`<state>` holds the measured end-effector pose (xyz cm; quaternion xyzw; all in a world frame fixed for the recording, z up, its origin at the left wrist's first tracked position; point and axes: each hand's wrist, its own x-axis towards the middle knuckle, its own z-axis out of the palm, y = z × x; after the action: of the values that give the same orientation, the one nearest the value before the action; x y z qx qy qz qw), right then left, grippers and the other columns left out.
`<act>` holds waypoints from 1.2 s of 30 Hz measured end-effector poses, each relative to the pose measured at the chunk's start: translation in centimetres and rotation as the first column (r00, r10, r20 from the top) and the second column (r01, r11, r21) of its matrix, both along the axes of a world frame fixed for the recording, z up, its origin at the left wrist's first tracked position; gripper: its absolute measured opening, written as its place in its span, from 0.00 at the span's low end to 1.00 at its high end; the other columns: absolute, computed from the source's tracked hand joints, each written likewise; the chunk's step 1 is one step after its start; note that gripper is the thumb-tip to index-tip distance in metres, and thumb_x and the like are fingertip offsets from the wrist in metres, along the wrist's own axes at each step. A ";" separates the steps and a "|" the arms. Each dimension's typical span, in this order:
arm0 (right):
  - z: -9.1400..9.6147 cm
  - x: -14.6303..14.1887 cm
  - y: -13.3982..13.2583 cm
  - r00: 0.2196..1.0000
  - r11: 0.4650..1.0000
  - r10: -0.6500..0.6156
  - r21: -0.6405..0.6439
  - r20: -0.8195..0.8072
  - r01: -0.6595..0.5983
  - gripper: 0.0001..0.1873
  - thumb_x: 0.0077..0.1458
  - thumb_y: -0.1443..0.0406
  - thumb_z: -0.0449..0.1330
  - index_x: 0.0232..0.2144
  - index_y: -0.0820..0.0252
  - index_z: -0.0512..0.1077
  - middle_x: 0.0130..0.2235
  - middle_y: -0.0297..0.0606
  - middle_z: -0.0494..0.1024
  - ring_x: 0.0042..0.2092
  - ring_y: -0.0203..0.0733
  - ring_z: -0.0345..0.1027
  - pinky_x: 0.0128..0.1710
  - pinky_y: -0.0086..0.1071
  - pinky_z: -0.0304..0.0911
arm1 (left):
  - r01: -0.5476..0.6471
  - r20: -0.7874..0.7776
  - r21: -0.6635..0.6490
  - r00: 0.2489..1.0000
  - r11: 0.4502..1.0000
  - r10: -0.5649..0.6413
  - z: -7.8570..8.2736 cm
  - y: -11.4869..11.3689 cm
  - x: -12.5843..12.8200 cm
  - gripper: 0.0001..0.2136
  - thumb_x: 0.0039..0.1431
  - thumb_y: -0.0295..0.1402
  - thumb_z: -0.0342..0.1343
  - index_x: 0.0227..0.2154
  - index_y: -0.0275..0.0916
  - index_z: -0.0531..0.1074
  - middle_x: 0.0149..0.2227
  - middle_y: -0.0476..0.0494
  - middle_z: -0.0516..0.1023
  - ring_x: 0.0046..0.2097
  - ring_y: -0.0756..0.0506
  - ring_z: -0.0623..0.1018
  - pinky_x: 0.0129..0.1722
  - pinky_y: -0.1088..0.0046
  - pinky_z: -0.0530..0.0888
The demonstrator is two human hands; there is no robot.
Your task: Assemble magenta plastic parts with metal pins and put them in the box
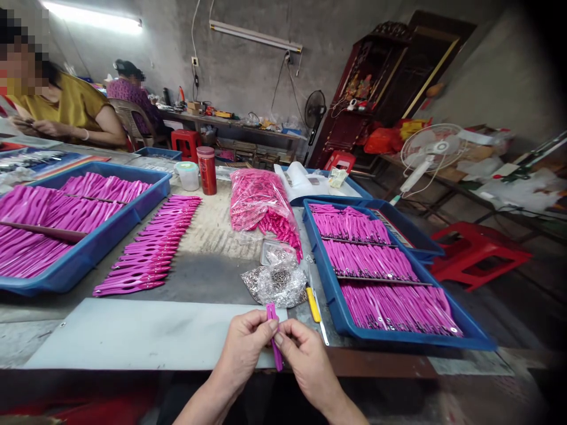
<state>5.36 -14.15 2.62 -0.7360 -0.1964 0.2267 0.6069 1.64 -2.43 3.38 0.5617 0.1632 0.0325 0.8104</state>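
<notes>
Between the fingertips of both hands is a slim purple plastic handle piece [277, 357], held upright over the table's near edge. My left hand [248, 342] pinches its upper part from the left. From the right, my right hand [305, 354] grips it with thumb and fingers, which hide its middle. Just beyond them lies a clear plastic bag of small metal parts [281, 283]. A yellow-handled tool [313, 304] with a thin metal blade rests right of that bag. Farther back, a clear bag [261, 198] spills small pink pieces.
A white board [146, 333] lies front left. Behind it is a row of purple pieces with pink tips [150, 248]. Blue trays of purple pieces stand left [95, 251] and right [341, 321]. A red canister [207, 171] stands at the back. A co-worker [75, 112] sits far left.
</notes>
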 end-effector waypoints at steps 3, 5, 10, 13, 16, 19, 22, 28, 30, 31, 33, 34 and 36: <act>0.1 0.0 0.1 1.000 1.000 -0.004 -0.021 -0.005 0.003 0.17 0.50 0.54 0.54 0.20 0.62 0.62 0.20 0.30 0.60 0.23 0.32 0.53 0.22 0.26 0.52 | 0.001 -0.009 -0.011 1.000 1.000 -0.001 -0.1 0.0 0.1 0.11 0.42 0.38 0.59 0.18 0.33 0.69 0.17 0.52 0.62 0.22 0.54 0.60 0.23 0.79 0.59; 0.2 0.0 0.1 1.000 1.000 -0.003 -0.030 -0.010 0.003 0.17 0.50 0.54 0.54 0.20 0.62 0.62 0.20 0.30 0.60 0.23 0.32 0.53 0.22 0.26 0.52 | -0.001 -0.018 -0.015 1.000 1.000 0.001 -0.2 0.0 0.1 0.12 0.42 0.38 0.58 0.18 0.33 0.69 0.16 0.52 0.62 0.22 0.54 0.60 0.23 0.79 0.59; 0.1 0.1 0.2 0.999 0.999 -0.003 -0.034 -0.036 0.002 0.17 0.49 0.55 0.54 0.20 0.61 0.61 0.20 0.30 0.60 0.23 0.32 0.53 0.22 0.26 0.52 | -0.005 -0.035 -0.017 0.999 1.000 0.004 -0.5 0.0 0.2 0.12 0.41 0.38 0.58 0.17 0.33 0.68 0.16 0.53 0.62 0.21 0.55 0.60 0.22 0.80 0.58; 0.0 0.2 0.2 0.999 0.999 -0.001 -0.037 -0.039 0.000 0.16 0.49 0.55 0.54 0.20 0.62 0.62 0.20 0.30 0.60 0.23 0.32 0.53 0.22 0.26 0.51 | -0.004 -0.045 -0.024 0.999 1.000 0.003 -0.5 0.1 0.2 0.13 0.41 0.38 0.59 0.15 0.34 0.67 0.15 0.53 0.62 0.21 0.55 0.60 0.21 0.80 0.58; 0.1 0.3 0.2 0.999 0.999 -0.003 -0.032 -0.051 0.001 0.16 0.48 0.55 0.54 0.21 0.62 0.63 0.20 0.30 0.61 0.23 0.32 0.53 0.22 0.26 0.51 | 0.001 -0.058 -0.027 0.998 1.000 -0.002 -0.2 0.2 0.3 0.13 0.40 0.39 0.59 0.15 0.33 0.67 0.15 0.53 0.62 0.21 0.55 0.60 0.21 0.79 0.58; 0.4 0.6 0.3 0.998 0.999 -0.007 -0.035 -0.055 0.005 0.16 0.47 0.54 0.55 0.20 0.62 0.63 0.20 0.30 0.62 0.23 0.32 0.53 0.21 0.26 0.51 | 0.003 -0.078 -0.023 0.997 1.000 -0.004 0.0 0.2 0.4 0.13 0.39 0.39 0.60 0.15 0.33 0.68 0.15 0.53 0.63 0.20 0.55 0.61 0.21 0.79 0.58; 0.6 0.9 0.4 0.998 1.000 -0.006 -0.021 -0.059 0.004 0.15 0.46 0.55 0.55 0.20 0.62 0.64 0.20 0.30 0.63 0.22 0.32 0.53 0.22 0.26 0.51 | 0.002 -0.084 -0.029 0.996 1.000 -0.004 0.3 0.3 0.7 0.13 0.37 0.39 0.61 0.15 0.33 0.68 0.15 0.52 0.64 0.20 0.55 0.61 0.21 0.80 0.59; 0.7 1.5 0.7 0.998 1.000 -0.021 0.006 -0.065 0.022 0.12 0.45 0.58 0.56 0.19 0.61 0.65 0.19 0.30 0.65 0.22 0.31 0.55 0.20 0.25 0.52 | -0.022 -0.087 -0.065 0.996 0.998 0.016 0.4 0.5 1.2 0.12 0.36 0.38 0.62 0.15 0.33 0.68 0.14 0.53 0.65 0.19 0.56 0.62 0.21 0.80 0.60; 0.7 1.6 0.7 0.997 1.000 -0.024 0.015 -0.072 0.026 0.11 0.45 0.59 0.56 0.19 0.61 0.66 0.19 0.30 0.65 0.21 0.31 0.55 0.20 0.25 0.52 | -0.032 -0.086 -0.072 0.996 0.997 0.025 0.3 0.5 1.3 0.13 0.36 0.37 0.62 0.14 0.32 0.68 0.14 0.53 0.65 0.19 0.56 0.62 0.20 0.80 0.60; 0.7 1.6 0.7 0.997 0.999 -0.025 0.018 -0.076 0.026 0.11 0.45 0.59 0.56 0.19 0.61 0.66 0.19 0.29 0.65 0.21 0.31 0.55 0.20 0.25 0.52 | -0.034 -0.087 -0.077 0.996 0.996 0.027 0.3 0.4 1.3 0.12 0.36 0.37 0.62 0.15 0.32 0.68 0.14 0.53 0.65 0.19 0.56 0.62 0.20 0.80 0.60; 0.6 1.7 0.8 0.997 0.999 -0.025 0.020 -0.079 0.026 0.11 0.45 0.60 0.56 0.19 0.61 0.66 0.19 0.30 0.66 0.21 0.31 0.55 0.19 0.25 0.51 | -0.035 -0.087 -0.089 0.996 0.995 0.027 0.2 0.4 1.3 0.12 0.36 0.37 0.62 0.15 0.32 0.69 0.14 0.53 0.66 0.19 0.56 0.62 0.20 0.80 0.60; 0.5 1.7 0.8 0.997 1.000 -0.025 0.017 -0.079 0.026 0.11 0.45 0.60 0.56 0.20 0.62 0.67 0.19 0.30 0.66 0.21 0.31 0.55 0.19 0.25 0.51 | -0.032 -0.087 -0.096 0.996 0.995 0.024 0.2 0.4 1.3 0.12 0.36 0.37 0.62 0.15 0.32 0.69 0.14 0.53 0.66 0.19 0.56 0.62 0.20 0.80 0.60; 0.3 1.7 0.8 0.996 1.000 -0.025 0.011 -0.080 0.026 0.11 0.45 0.60 0.56 0.20 0.62 0.67 0.20 0.31 0.67 0.21 0.31 0.55 0.19 0.25 0.51 | -0.026 -0.087 -0.101 0.996 0.995 0.017 0.1 0.4 1.4 0.12 0.36 0.37 0.62 0.15 0.32 0.69 0.15 0.52 0.66 0.19 0.55 0.63 0.21 0.80 0.60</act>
<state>7.10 -13.35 2.96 -0.7252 -0.1640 0.2469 0.6215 3.01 -2.01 3.45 0.5186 0.2056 0.0084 0.8299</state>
